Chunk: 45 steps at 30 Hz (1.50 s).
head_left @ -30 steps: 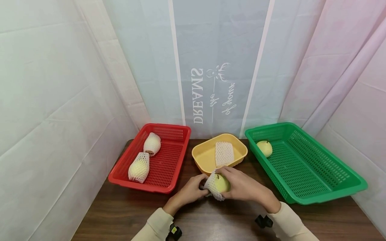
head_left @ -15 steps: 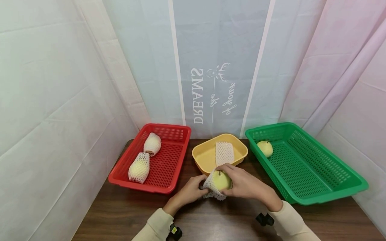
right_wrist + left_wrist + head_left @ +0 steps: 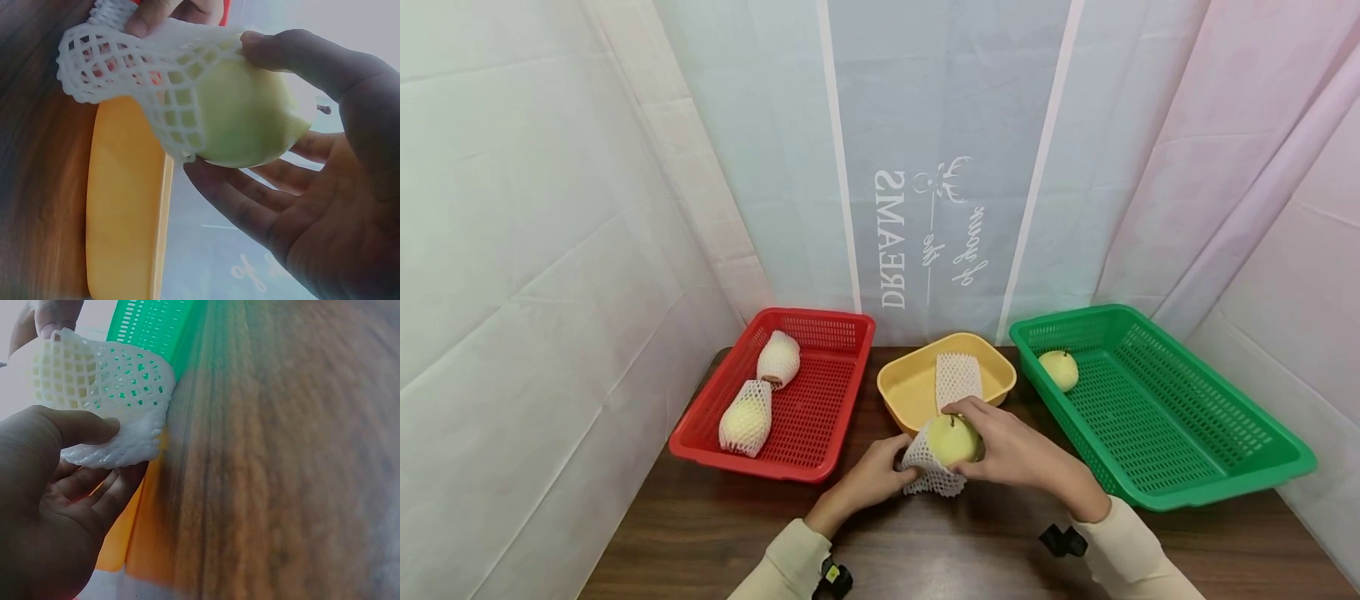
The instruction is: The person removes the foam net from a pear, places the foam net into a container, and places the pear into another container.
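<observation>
Over the table's middle, a yellow-green pear sits partly inside a white foam net sleeve. My left hand pinches the sleeve's loose end between thumb and fingers, as the left wrist view also shows. On the other side my right hand grips the pear, its thumb and fingertips at the sleeve's edge. In the right wrist view, the stem end of the pear is bare and the mesh covers its other end. The sleeve's free end hangs past the fruit, its holes see-through.
A red basket on the left holds two net-wrapped pears. Behind the hands stands a yellow tray with a flat foam net in it. One bare pear lies in the green basket at right.
The pear and my right hand have shifted slightly away from me and to the right. More of the pear shows outside the sleeve. My left hand has hardly moved.
</observation>
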Motion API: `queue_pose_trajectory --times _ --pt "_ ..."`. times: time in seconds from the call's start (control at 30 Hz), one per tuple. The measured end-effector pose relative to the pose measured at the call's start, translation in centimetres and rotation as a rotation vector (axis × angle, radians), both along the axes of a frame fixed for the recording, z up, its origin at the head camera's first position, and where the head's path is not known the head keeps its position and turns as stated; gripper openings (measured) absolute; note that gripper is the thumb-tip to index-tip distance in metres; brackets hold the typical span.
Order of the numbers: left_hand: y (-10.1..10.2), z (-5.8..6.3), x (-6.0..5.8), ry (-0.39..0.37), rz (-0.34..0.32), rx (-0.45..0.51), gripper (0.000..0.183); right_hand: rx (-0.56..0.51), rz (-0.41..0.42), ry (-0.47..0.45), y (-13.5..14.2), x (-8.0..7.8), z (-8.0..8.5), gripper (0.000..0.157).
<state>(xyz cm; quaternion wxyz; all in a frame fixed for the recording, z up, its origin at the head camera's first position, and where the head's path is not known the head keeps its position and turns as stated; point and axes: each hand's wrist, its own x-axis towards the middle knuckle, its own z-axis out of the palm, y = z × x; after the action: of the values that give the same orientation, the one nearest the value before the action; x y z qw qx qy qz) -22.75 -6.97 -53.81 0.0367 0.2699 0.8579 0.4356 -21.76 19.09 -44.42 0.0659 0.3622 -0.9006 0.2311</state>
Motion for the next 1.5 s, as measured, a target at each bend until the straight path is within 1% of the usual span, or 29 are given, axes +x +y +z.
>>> queue_pose_trajectory --times 0.23,0.4,0.6,0.7,0.9,1.0,1.1,1.27,1.5 --pt "0.1 0.1 0.1 0.012 0.021 -0.009 0.026 0.004 -0.041 0.039 0.5 0.0 0.5 0.072" --pt "0.0 0.1 0.2 0.024 0.044 0.014 0.035 -0.012 -0.052 0.049 1.0 -0.2 0.7 0.072" --pt "0.0 0.0 0.1 0.056 0.095 0.036 0.038 -0.036 -0.064 0.07 1.7 -0.4 0.9 0.073" --pt "0.0 0.0 0.1 0.077 0.124 0.041 0.036 -0.044 -0.073 0.073 2.1 -0.5 1.0 0.074" --pt "-0.1 0.0 0.0 0.12 0.183 0.067 0.025 -0.032 -0.101 0.053 3.1 -0.8 1.4 0.073" --pt "-0.1 0.1 0.0 0.117 0.205 0.084 0.022 -0.028 -0.125 0.033 3.6 -0.8 1.6 0.072" --pt "0.0 0.2 0.0 0.103 0.227 0.09 0.022 -0.024 -0.147 0.02 4.0 -0.9 1.9 0.072" --pt "0.1 0.4 0.1 0.079 0.257 0.097 0.025 -0.031 -0.159 0.008 4.5 -1.2 2.2 0.073" --pt "0.3 0.7 0.3 0.095 0.263 0.102 0.03 -0.038 -0.165 -0.015 5.1 -1.5 2.6 0.072"
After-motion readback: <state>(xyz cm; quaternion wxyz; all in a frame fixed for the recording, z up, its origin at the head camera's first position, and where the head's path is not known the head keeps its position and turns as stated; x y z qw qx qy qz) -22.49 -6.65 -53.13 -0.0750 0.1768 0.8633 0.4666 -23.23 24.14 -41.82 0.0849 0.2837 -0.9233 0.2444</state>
